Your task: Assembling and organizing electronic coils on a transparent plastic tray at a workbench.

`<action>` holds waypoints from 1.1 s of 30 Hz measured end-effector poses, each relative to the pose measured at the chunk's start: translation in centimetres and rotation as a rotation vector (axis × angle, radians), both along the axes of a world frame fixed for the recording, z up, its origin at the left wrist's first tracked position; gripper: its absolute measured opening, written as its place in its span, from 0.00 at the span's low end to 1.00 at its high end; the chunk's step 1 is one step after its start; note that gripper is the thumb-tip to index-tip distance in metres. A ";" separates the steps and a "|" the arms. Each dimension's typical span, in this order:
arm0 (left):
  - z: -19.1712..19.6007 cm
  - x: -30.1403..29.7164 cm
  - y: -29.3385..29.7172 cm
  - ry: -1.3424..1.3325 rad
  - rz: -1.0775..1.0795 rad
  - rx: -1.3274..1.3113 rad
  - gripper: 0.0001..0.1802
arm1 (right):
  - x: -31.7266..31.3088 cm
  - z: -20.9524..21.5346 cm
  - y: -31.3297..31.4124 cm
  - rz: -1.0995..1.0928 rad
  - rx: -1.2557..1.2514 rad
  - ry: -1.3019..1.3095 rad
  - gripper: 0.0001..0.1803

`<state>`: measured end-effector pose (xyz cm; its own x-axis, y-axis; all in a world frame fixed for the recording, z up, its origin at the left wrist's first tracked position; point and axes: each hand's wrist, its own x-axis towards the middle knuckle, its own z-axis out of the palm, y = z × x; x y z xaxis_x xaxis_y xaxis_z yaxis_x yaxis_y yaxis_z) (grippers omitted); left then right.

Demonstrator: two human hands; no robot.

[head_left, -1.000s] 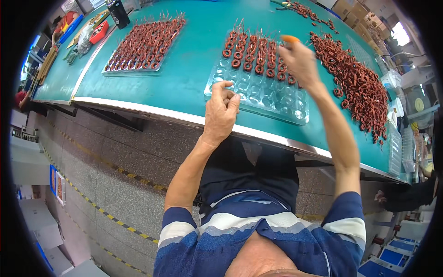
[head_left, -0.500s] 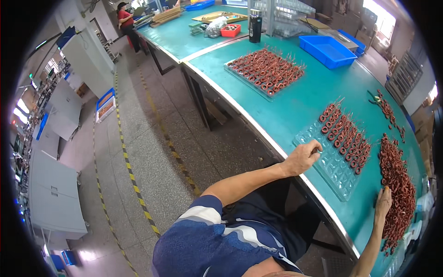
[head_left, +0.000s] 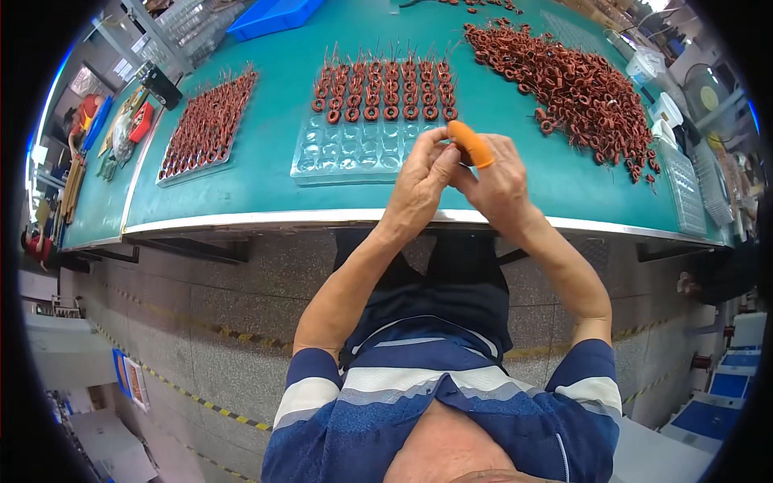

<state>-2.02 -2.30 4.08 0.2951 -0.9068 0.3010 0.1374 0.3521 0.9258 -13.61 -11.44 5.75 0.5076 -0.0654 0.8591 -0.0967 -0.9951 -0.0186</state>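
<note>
- Left hand and right hand meet fingertip to fingertip, pinching narrowly; whatever is between them is too small to tell.
- A smooth orange rubber finger cot sheathes one right finger.
- Just beyond, a clear dimpled plastic tray carries rows of round copper-wound coils.
- Farther right lies a loose heap of coils on the teal mat.

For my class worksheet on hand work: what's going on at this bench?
A person at a green table has both hands together above its near edge. The left hand pinches at the right hand, which wears an orange finger cover. Ahead lie a half-filled clear tray of copper coils and a loose pile.
</note>
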 end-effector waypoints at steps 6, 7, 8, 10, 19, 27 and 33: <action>-0.5 1.1 2.2 0.251 -0.144 0.018 0.19 | -1.5 2.2 0.9 0.120 0.792 -0.062 0.28; -0.2 1.1 2.3 0.231 -0.165 0.031 0.19 | -1.3 2.1 0.3 0.146 0.887 -0.019 0.26; -0.1 1.1 2.5 0.233 -0.170 0.032 0.19 | -1.2 2.1 0.0 0.208 1.024 0.066 0.25; 0.0 1.1 2.9 0.182 -0.240 0.027 0.20 | -0.7 2.1 0.2 0.348 1.249 0.163 0.21; 1.0 0.2 4.3 -0.151 0.068 -0.033 0.18 | -0.4 2.1 1.4 0.380 1.365 0.135 0.17; 0.0 0.9 3.5 -0.426 0.478 -0.004 0.15 | 0.8 2.4 4.0 0.018 0.408 0.055 0.10; -0.4 1.0 2.0 -0.237 0.303 -0.080 0.12 | 0.9 1.3 4.4 -0.023 0.174 -0.113 0.09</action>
<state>-1.00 -0.32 3.68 0.4598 -0.7600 0.4594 -0.1981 0.4165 0.8873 -12.68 -7.08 7.08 0.4056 -0.2281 0.8851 -0.1070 -0.9735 -0.2019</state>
